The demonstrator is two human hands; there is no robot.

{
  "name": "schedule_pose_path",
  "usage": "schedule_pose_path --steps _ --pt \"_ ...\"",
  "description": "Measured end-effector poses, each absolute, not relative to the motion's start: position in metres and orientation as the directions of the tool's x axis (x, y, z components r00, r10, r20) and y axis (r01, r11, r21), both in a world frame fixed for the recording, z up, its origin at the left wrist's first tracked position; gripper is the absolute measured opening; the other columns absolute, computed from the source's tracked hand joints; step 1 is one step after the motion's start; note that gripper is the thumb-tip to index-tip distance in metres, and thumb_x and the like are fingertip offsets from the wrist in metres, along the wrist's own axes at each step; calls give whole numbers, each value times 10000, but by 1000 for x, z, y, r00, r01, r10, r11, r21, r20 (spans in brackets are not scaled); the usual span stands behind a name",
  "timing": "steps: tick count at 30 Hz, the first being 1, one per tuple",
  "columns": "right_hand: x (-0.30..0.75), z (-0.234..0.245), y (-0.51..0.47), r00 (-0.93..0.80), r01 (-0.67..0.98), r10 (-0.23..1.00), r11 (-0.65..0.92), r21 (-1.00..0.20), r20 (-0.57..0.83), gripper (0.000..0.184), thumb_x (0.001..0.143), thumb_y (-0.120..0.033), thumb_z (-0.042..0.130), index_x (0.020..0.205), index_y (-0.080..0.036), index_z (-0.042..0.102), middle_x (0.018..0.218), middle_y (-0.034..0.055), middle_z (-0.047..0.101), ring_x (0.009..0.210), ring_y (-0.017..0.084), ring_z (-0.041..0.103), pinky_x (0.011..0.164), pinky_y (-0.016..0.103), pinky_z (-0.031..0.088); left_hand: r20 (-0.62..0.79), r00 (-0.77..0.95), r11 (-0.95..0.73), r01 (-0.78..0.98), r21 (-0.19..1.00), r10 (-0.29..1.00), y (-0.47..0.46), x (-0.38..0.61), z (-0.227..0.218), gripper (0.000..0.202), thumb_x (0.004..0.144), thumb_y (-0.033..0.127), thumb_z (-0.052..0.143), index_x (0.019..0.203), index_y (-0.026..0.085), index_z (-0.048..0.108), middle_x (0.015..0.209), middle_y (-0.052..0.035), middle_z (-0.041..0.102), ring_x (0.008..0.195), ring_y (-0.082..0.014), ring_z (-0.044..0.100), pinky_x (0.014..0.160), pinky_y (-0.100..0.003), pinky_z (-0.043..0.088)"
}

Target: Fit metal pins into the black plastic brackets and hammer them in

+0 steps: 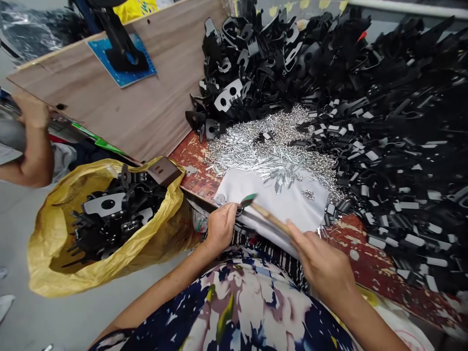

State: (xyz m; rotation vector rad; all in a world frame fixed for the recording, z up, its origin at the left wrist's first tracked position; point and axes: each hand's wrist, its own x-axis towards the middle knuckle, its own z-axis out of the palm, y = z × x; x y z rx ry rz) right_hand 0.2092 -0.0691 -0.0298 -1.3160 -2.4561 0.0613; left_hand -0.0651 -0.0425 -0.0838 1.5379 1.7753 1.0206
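Note:
My left hand (221,226) is closed in a pinch at the table's front edge, on a small black clip piece (240,210) mostly hidden by the fingers. In my right hand (325,265) is a wooden-handled tool (270,219), slanting toward the left fingers. Its dark greenish tip, close to the black piece, is blurred, so I cannot make out its kind. Beneath and behind both hands lies a pale grey sheet (270,195). Silver pins and small springs (266,146) form a heap on and behind this sheet.
Black plastic clip parts (383,122) are piled at the back and right of the worn red table (193,151). A yellow sack (109,273) of black clips stands at left, below a wooden board (164,83). Another person's arm (36,141) shows at far left.

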Motion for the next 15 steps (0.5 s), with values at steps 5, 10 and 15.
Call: schedule_pose_path --steps 5,10,15 --pt "203 -30 -49 -526 760 845 519 -391 99 491 1058 -250 437 1549 -252 448 852 29 675 674 151 630 603 258 487 47 -180 42 457 888 983 -45 -72 -86 436 1049 418 359 866 184 679 719 -7 607 689 -171 568 680 -270 437" --pt "195 -33 -11 -489 807 851 524 -270 191 386 1001 -238 536 1372 -200 632 1058 123 704 911 264 652 764 396 547 9 -222 4 58 998 975 -48 -76 -79 432 1016 542 452 1198 209 660 991 -58 675 875 -196 633 814 -302 506" --pt "175 -35 -14 -543 693 777 629 -353 318 329 983 -233 593 1299 -177 661 1202 135 684 1119 278 603 934 432 519 117 -188 -64 267 962 975 -52 -88 -47 349 1027 430 457 1141 207 700 1028 -64 730 932 -212 670 847 -321 523"
